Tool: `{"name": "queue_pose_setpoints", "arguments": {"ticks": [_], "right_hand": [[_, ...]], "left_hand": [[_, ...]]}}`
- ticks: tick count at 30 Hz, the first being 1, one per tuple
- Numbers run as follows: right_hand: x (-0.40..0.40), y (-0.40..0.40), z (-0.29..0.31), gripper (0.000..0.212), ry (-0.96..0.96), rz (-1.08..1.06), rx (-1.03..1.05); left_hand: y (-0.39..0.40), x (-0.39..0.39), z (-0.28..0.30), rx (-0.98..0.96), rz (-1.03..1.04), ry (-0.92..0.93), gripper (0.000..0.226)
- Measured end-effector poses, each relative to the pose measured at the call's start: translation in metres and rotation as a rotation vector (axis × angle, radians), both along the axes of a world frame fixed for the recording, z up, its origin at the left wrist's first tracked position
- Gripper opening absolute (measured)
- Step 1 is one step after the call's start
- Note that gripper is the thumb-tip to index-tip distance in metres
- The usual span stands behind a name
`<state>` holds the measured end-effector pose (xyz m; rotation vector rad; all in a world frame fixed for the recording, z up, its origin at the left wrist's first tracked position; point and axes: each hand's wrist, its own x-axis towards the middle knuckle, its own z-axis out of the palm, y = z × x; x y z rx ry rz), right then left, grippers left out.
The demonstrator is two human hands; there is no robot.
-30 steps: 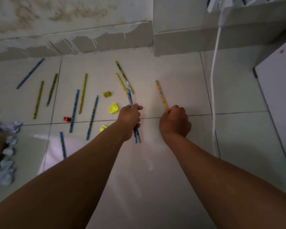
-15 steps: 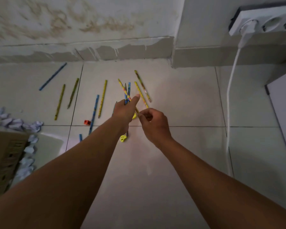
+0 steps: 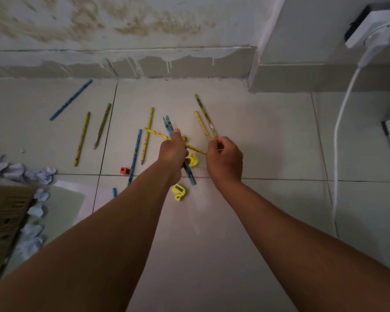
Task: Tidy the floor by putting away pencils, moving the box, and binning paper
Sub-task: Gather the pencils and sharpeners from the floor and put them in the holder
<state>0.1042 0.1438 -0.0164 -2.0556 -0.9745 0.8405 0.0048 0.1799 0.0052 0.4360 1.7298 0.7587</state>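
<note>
The left hand (image 3: 175,154) is closed round a small bundle of pencils: two blue pencils (image 3: 168,126) stand up past its thumb and come out again below the fist, and a yellow pencil (image 3: 154,132) lies crosswise through the same grip, its far end reaching toward the right hand (image 3: 223,158); the right hand has its fingers curled, thumb and forefinger pinching at the near ends of two yellow pencils (image 3: 204,118) that slant away toward the wall, though whether it has hold of one or both cannot be told; taking the left hand as the mark, a yellow sharpener (image 3: 179,192) lies on the tile just below its wrist, another yellow piece (image 3: 193,160) shows between the two hands, and an orange sharpener (image 3: 125,170) sits to its left beside a long blue pencil (image 3: 134,156) that crosses the tile joint; a further yellow pencil (image 3: 148,134) lies just beyond that one, and farther left lie a yellow pencil (image 3: 82,138), an olive-green pencil (image 3: 102,125) and, nearest the wall, a blue pencil (image 3: 70,100); a short blue stub (image 3: 114,192) shows beside the left forearm; well to the left of the hand, crumpled paper balls (image 3: 20,171) are strewn along the edge of a cardboard box (image 3: 5,221); far to the right a white cable (image 3: 340,122) runs down from a plug in a wall socket (image 3: 374,30).
</note>
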Motion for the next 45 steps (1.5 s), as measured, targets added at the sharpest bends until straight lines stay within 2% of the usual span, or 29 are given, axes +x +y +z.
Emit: {"name": "queue_pose_setpoints", "arguments": {"ticks": [4, 6, 11, 19, 23, 27, 33, 38, 41, 43, 45], "right_hand": [[0.002, 0.031, -0.005, 0.026, -0.019, -0.072, -0.055], [0.004, 0.040, -0.008, 0.029, -0.039, -0.038, -0.114], [0.006, 0.047, -0.017, 0.024, -0.225, 0.062, -0.215], [0.009, 0.045, -0.025, 0.018, -0.354, 0.025, -0.220], [0.005, 0.032, -0.022, 0.014, -0.308, 0.002, -0.129], [-0.013, 0.003, -0.022, 0.006, -0.068, 0.103, 0.111], [-0.021, -0.022, -0.027, 0.006, 0.116, 0.202, 0.193], [-0.018, -0.023, -0.021, 0.009, 0.125, 0.249, 0.222], [-0.014, -0.017, -0.017, 0.018, 0.112, 0.228, 0.230], [-0.010, -0.011, -0.016, 0.016, 0.054, 0.193, 0.235], [-0.006, -0.005, -0.019, 0.011, -0.100, 0.148, 0.205]], "left_hand": [[0.011, -0.007, -0.006, 0.048, 0.059, -0.046, 0.035], [0.015, -0.014, -0.010, 0.076, 0.069, -0.042, 0.034], [0.018, -0.026, -0.023, 0.051, 0.040, -0.083, 0.034], [0.019, -0.027, -0.028, 0.029, -0.083, 0.019, 0.032], [0.023, -0.020, -0.024, 0.057, -0.087, 0.048, 0.040], [0.031, -0.010, -0.016, 0.068, -0.065, 0.090, 0.051], [0.031, -0.003, -0.023, 0.129, -0.031, 0.179, 0.043], [0.028, -0.004, -0.027, 0.076, -0.026, 0.227, 0.056], [0.028, -0.007, -0.026, 0.075, -0.002, 0.198, 0.051], [0.026, -0.010, -0.024, 0.077, 0.040, 0.119, 0.047], [0.024, -0.012, -0.021, 0.086, 0.090, 0.017, 0.044]]}}
